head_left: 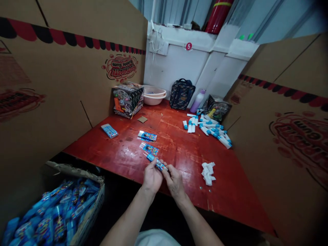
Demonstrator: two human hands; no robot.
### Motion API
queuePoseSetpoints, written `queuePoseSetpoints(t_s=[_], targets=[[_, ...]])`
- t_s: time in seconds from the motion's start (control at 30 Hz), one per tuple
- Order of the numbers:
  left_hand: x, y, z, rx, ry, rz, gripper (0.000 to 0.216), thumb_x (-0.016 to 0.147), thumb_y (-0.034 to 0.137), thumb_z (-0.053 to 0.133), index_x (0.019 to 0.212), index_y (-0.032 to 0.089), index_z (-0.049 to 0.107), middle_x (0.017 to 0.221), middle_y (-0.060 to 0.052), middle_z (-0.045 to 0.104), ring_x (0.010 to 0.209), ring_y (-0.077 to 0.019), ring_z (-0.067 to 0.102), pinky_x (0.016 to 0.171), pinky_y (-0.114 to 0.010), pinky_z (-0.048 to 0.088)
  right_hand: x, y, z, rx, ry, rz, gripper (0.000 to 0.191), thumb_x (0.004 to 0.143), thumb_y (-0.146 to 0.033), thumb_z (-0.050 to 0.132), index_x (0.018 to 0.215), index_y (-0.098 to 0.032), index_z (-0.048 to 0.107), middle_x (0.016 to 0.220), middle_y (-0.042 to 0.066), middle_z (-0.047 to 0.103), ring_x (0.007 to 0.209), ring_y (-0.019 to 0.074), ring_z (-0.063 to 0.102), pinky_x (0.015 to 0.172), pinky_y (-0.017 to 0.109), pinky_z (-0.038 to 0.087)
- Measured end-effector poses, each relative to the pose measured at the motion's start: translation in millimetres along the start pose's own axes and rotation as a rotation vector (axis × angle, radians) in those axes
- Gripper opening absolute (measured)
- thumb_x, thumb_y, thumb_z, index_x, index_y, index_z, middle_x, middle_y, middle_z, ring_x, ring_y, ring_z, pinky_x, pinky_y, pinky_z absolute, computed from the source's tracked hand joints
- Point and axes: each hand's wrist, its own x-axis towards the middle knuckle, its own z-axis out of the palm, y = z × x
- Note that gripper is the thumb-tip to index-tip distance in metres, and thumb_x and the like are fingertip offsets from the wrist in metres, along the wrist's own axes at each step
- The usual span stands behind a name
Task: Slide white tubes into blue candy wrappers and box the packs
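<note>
My left hand (pixel 151 176) and my right hand (pixel 174 180) are both closed on one small blue printed packet (pixel 156 162), held just above the near edge of the red table (pixel 179 150). Its far end points away to the left. Two more flat blue packets (pixel 149 148) (pixel 147 136) lie on the table just beyond my hands.
A heap of white and blue tubes (pixel 212 130) lies at the back right, small white paper pieces (pixel 208 173) at the right. A blue handheld toy (pixel 109 130), printed display boxes (pixel 127 99) (pixel 217 107), a pink basin (pixel 154 95), a bag (pixel 181 94) and a bottle (pixel 198 100) stand behind. A box of blue packets (pixel 56 215) sits lower left. Cardboard walls enclose both sides.
</note>
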Motion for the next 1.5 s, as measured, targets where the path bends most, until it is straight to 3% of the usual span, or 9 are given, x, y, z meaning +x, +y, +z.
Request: queuePoseSetpoints(t_s=[0.13, 0.3, 0.63, 0.77, 1.03, 1.17, 1.3, 1.4, 1.5], targets=[[-5, 9, 0, -0.003, 0.044, -0.041, 0.018, 0.085, 0.017, 0.05, 0.069, 0.013, 0.057, 0.067, -0.007, 0.06, 0.065, -0.019, 0.061, 0.065, -0.033, 0.051, 3, 4, 2, 0.289, -0.185, 0.134, 0.023, 0.081, -0.043, 0.057, 0.077, -0.02, 0.056, 0.058, -0.004, 0.054, 0.052, 0.0115, 0.049, 0.054, 0.023, 0.039], [-8, 11, -4, -0.011, 0.041, -0.032, 0.017, 0.085, 0.017, 0.05, 0.07, 0.014, 0.057, 0.069, -0.006, 0.059, 0.065, -0.0177, 0.06, 0.065, -0.031, 0.052, 7, 15, 7, 0.446, -0.205, 0.259, 0.032, 0.074, -0.045, 0.063, 0.062, -0.02, 0.048, 0.048, -0.005, 0.052, 0.043, 0.0098, 0.046, 0.047, 0.022, 0.035], [-7, 18, -14, -0.06, 0.039, 0.086, 0.027, 0.09, 0.017, 0.043, 0.069, 0.012, 0.059, 0.067, -0.006, 0.06, 0.064, -0.0141, 0.06, 0.07, -0.027, 0.052, 6, -2, 32, -0.178, 0.005, -0.05, 0.027, 0.085, -0.03, 0.05, 0.06, -0.018, 0.053, 0.059, -0.002, 0.053, 0.055, 0.0115, 0.05, 0.055, 0.021, 0.035], [-10, 28, -15, -0.047, 0.057, 0.126, 0.033, 0.092, 0.018, 0.039, 0.067, 0.011, 0.061, 0.067, -0.007, 0.061, 0.065, -0.0138, 0.061, 0.073, -0.028, 0.052, 9, -8, 45, -0.374, -0.024, -0.189, 0.027, 0.088, -0.024, 0.045, 0.064, -0.019, 0.056, 0.063, 0.001, 0.057, 0.057, 0.012, 0.053, 0.057, 0.021, 0.036], [-7, 65, -34, -0.02, 0.089, 0.166, 0.022, 0.085, 0.012, 0.046, 0.07, 0.01, 0.062, 0.071, -0.01, 0.066, 0.075, -0.0213, 0.067, 0.077, -0.039, 0.054, 32, -7, 58, -0.244, -0.279, -0.192, 0.025, 0.091, -0.024, 0.044, 0.076, -0.019, 0.063, 0.073, 0.001, 0.062, 0.068, 0.0137, 0.058, 0.065, 0.021, 0.042], [-22, 100, -56, 0.071, 0.158, 0.385, 0.013, 0.073, 0.003, 0.054, 0.075, 0.015, 0.059, 0.074, -0.006, 0.069, 0.079, -0.024, 0.068, 0.079, -0.045, 0.054, 68, 4, 51, -0.415, -0.143, -0.204, 0.022, 0.091, -0.024, 0.044, 0.091, -0.019, 0.065, 0.086, 0.005, 0.062, 0.08, 0.0166, 0.058, 0.074, 0.025, 0.043], [-51, 143, -90, 0.254, 0.303, 0.623, 0.018, 0.069, 0.011, 0.063, 0.084, 0.019, 0.057, 0.072, -0.002, 0.069, 0.073, -0.0232, 0.068, 0.074, -0.044, 0.054, 99, 18, 53, -0.822, -0.115, -0.19, 0.019, 0.089, -0.027, 0.049, 0.099, -0.018, 0.063, 0.096, 0.009, 0.059, 0.089, 0.0215, 0.053, 0.074, 0.029, 0.04], [-76, 176, -124, 0.402, 0.525, 0.748, 0.02, 0.066, 0.023, 0.067, 0.079, 0.019, 0.052, 0.066, 0.0, 0.065, 0.06, -0.0204, 0.064, 0.068, -0.043, 0.054, 108, 30, 59, -0.981, -0.17, -0.208, 0.018, 0.091, -0.027, 0.047, 0.094, -0.018, 0.062, 0.097, 0.009, 0.059, 0.09, 0.022, 0.051, 0.073, 0.03, 0.037], [-99, 203, -158, 0.514, 0.82, 0.913, 0.029, 0.058, 0.027, 0.071, 0.072, 0.021, 0.047, 0.071, 0.003, 0.06, 0.077, -0.0228, 0.063, 0.079, -0.045, 0.05, 107, 37, 60, -1.011, -0.178, -0.22, 0.02, 0.094, -0.022, 0.041, 0.091, -0.017, 0.06, 0.096, 0.009, 0.059, 0.09, 0.0207, 0.05, 0.074, 0.03, 0.034]])
